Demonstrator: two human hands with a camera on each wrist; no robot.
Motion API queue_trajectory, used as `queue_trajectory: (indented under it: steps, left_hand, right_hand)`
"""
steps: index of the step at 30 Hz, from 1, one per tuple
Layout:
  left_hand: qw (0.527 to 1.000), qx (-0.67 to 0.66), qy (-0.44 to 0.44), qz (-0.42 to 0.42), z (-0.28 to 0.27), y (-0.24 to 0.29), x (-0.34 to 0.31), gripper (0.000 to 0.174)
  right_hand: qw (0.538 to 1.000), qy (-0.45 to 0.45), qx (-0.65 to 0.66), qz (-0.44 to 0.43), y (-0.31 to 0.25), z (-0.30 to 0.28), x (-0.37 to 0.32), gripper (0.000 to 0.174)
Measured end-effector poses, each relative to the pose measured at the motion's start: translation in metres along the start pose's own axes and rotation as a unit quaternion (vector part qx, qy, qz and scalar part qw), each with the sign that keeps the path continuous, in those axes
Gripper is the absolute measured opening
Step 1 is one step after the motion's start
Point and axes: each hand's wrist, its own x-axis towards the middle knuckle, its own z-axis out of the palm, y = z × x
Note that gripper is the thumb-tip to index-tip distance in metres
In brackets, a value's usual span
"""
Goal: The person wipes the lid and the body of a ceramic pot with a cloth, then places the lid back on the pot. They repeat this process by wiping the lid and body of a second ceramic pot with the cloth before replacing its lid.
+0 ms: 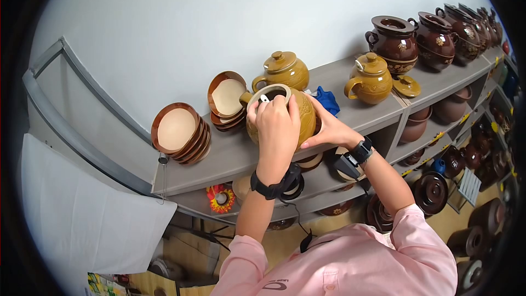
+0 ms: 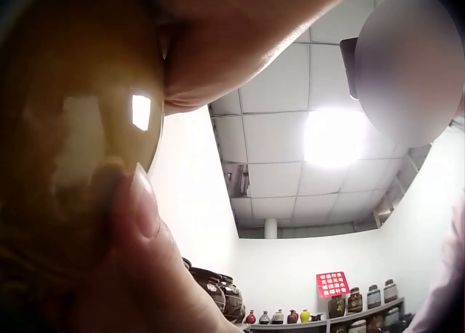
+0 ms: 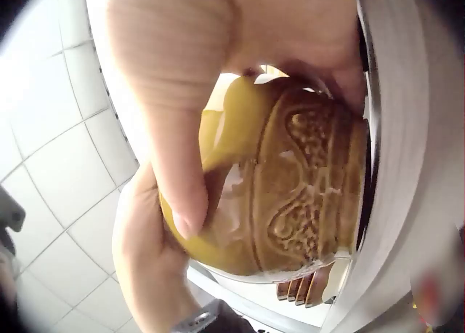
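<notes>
One ochre-glazed ceramic pot (image 1: 307,114): left hand (image 1: 276,129) curls over its mouth; right hand (image 1: 329,130) cups its wall. Two similar lidded pots (image 1: 290,74) stand nearby. Left fingertips: partly hidden.

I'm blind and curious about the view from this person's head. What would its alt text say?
A right hand holds the side of a glazed ochre pot at a grey shelf, the left hand at its open mouth. Around it are stacked bowls, other ochre pots and dark brown jars.
</notes>
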Motion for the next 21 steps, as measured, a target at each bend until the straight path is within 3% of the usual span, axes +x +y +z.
queue_trajectory:
  steps: [7, 13, 16, 19, 21]
  left_hand:
    - [0.999, 0.022, -0.028, 0.013, 0.001, 0.004, -0.001, 0.023]
    - [0.993, -0.027, -0.110, 0.029, -0.007, -0.002, 0.003, 0.041]
    - [0.990, -0.059, -0.100, 0.082, -0.015, -0.014, 0.006, 0.050]
    - [0.970, -0.090, -0.211, 0.087, -0.031, -0.024, 0.011, 0.055]
    - [0.969, -0.094, -0.206, 0.102, -0.033, -0.031, 0.011, 0.056]
  right_hand:
    - [0.997, -0.037, 0.042, 0.050, -0.003, -0.012, 0.004, 0.121]
    - [0.994, -0.061, 0.053, 0.068, 0.000, -0.022, 0.007, 0.120]
    - [0.992, -0.065, 0.074, 0.083, -0.001, -0.024, 0.008, 0.119]
    - [0.991, -0.071, 0.089, 0.064, 0.004, -0.024, 0.007, 0.119]
    - [0.993, -0.062, 0.082, 0.058, 0.002, -0.023, 0.005, 0.119]
